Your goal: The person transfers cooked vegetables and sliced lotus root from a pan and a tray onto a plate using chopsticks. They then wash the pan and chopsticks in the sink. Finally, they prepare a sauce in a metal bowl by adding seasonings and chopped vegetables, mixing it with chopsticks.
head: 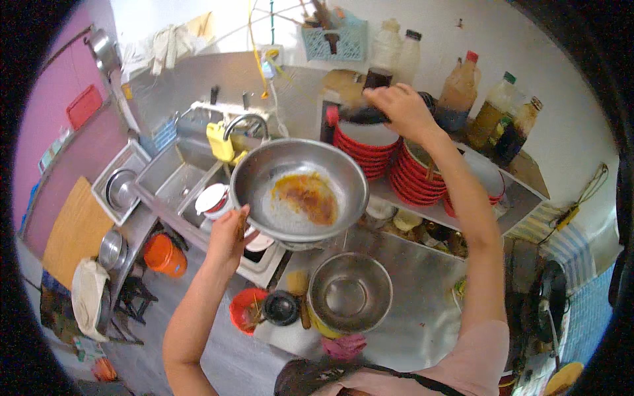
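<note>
My left hand (228,235) grips the rim of a wide stainless steel bowl (255,171), raised in front of me near the sink. Brown-orange sauce (309,198) is smeared over the bowl's bottom. My right hand (401,109) is stretched over a stack of red-rimmed bowls (364,158) on a shelf. Beneath its fingers is a blurred dark object (364,116); whether the hand holds it cannot be told. Another stack of red bowls (418,180) stands close by, under my right forearm. A second steel bowl (351,297) sits on the steel counter below.
A sink (173,161) with a tap (245,119) and a yellow jug (219,141) lies behind the raised bowl. Bottles (458,91) line the wall. A red bowl (240,312), a small black bowl (281,308) and a pink cloth (344,346) are near the counter edge.
</note>
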Tool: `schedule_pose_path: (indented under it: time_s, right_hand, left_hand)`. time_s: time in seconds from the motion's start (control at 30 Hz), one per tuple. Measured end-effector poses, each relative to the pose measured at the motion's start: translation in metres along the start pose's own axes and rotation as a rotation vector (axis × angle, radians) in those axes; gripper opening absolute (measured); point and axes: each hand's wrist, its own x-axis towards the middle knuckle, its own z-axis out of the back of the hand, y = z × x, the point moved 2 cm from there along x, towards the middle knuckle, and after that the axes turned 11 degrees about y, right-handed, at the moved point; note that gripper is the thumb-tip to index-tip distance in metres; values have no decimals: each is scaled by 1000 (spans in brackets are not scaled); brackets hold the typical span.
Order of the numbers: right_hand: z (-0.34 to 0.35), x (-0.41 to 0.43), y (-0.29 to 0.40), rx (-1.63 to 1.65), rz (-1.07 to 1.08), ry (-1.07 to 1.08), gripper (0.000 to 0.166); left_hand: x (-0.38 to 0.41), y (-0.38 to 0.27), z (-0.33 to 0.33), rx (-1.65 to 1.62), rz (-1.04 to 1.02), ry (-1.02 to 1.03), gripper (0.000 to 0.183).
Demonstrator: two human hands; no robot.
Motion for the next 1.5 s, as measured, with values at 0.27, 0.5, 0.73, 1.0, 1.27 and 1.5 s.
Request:
schedule_pose_path:
  time_s: [0.27,0.5,0.73,1.0,1.27,1.5]
  right_hand:
    - [-4,3,43,-294,234,110,17]
    - [-2,-28,48,-247,109,37,34]
    - [6,-41,6,149,-232,-92,62]
    - [-26,-21,-76,626,-800,-645,64]
    - [-55,3,-69,347,-903,-917,80]
    - [-59,80,-41,535,-886,-782,84]
  left_hand:
    - [12,17,13,-40,2,-45,24]
    - [18,18,20,-15,3,35,15]
    - [21,-36,-10,-148,-56,96,25]
    - [44,-75,-16,-132,-114,128,26]
    - [18,-50,31,-41,-114,4,23]
    - [-8,-34,67,16,-42,-55,14]
